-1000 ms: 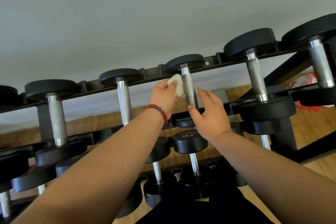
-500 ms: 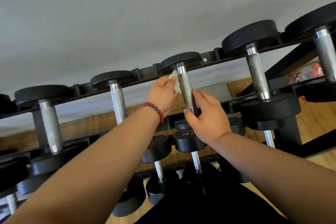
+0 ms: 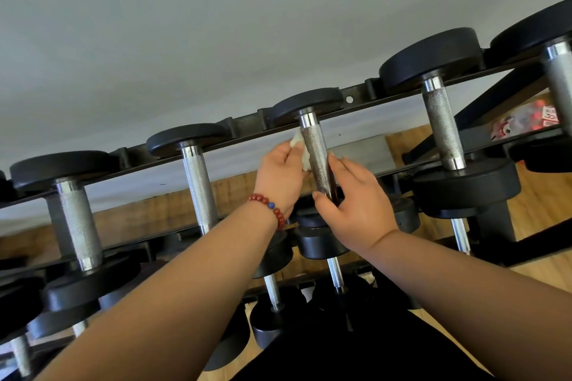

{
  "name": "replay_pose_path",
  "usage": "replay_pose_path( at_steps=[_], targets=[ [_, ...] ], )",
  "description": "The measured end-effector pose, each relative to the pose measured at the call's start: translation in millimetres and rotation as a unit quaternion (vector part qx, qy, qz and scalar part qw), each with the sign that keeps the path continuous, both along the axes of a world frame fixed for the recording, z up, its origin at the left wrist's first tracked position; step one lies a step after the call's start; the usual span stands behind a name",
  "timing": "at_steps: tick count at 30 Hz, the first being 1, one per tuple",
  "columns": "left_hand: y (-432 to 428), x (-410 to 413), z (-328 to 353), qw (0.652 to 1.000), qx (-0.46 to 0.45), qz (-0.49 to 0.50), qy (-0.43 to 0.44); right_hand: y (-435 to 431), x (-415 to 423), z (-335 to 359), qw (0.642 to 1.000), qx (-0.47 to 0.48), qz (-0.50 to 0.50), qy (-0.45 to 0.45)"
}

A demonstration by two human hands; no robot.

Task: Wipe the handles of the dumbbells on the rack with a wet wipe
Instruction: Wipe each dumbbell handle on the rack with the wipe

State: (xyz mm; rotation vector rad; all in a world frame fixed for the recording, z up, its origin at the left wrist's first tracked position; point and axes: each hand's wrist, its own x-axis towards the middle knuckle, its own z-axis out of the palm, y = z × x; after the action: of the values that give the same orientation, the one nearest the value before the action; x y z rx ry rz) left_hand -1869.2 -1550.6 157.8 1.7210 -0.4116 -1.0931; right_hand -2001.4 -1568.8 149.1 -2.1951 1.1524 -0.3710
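- A plain grey wall (image 3: 216, 25) fills the background behind a black dumbbell rack (image 3: 244, 122), and wooden floor (image 3: 532, 213) shows through its tiers.
- Your left hand (image 3: 280, 178), with a red bead bracelet (image 3: 268, 206) at the wrist, pinches a crumpled white wet wipe (image 3: 299, 150) against the left side of a knurled handle (image 3: 316, 151) on the top tier.
- Your right hand (image 3: 356, 210) holds the lower end of that same handle, thumb on one side and fingers laid up the other.
- Neither hand touches the thinner handle (image 3: 199, 185) to the left or the thicker handle (image 3: 442, 130) to the right.
- The wipe meets only one side of the bar, so the far side may go unwiped unless you wrap it round.
- The rough knurling could snag and shred the wipe.
- If the dumbbell rolls, your right fingers could get pinched against its head.
- A red and white packet (image 3: 526, 119) beyond the rack carries print, too blurred to read. No weight marking is legible.
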Motion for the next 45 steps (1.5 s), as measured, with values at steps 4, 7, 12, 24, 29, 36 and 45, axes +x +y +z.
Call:
replay_pose_path(
  at_steps=[4,7,12,24,29,36,45],
  targets=[
    [-3.3,7.7,3.8,1.000,-0.003,-0.001,0.023,0.2,1.0,-2.3,1.000,-0.001,-0.006,0.002],
    [-17.9,6.4,7.6,0.999,-0.008,0.034,0.036,0.1,0.4,-3.1,1.000,-0.002,-0.006,0.000],
    [16.0,-7.1,1.5,1.000,-0.004,-0.001,0.028,-0.3,-0.9,-4.0,1.000,-0.002,-0.005,-0.005],
    [45.1,9.7,17.5,0.990,-0.014,0.062,0.126,-2.7,-7.3,19.5,0.989,0.122,0.001,-0.087],
    [57.7,3.1,32.1,0.996,-0.051,0.005,0.070,-14.8,1.5,50.7,0.971,0.185,0.022,-0.151],
    [59.4,-22.2,30.6,0.996,-0.065,0.064,-0.007,-32.2,-7.1,49.5,0.964,0.200,0.015,-0.176],
    [40.2,-65.2,4.4,0.986,0.005,0.152,-0.070,-86.7,-5.3,24.2,0.847,-0.333,0.411,0.058]
  ],
)
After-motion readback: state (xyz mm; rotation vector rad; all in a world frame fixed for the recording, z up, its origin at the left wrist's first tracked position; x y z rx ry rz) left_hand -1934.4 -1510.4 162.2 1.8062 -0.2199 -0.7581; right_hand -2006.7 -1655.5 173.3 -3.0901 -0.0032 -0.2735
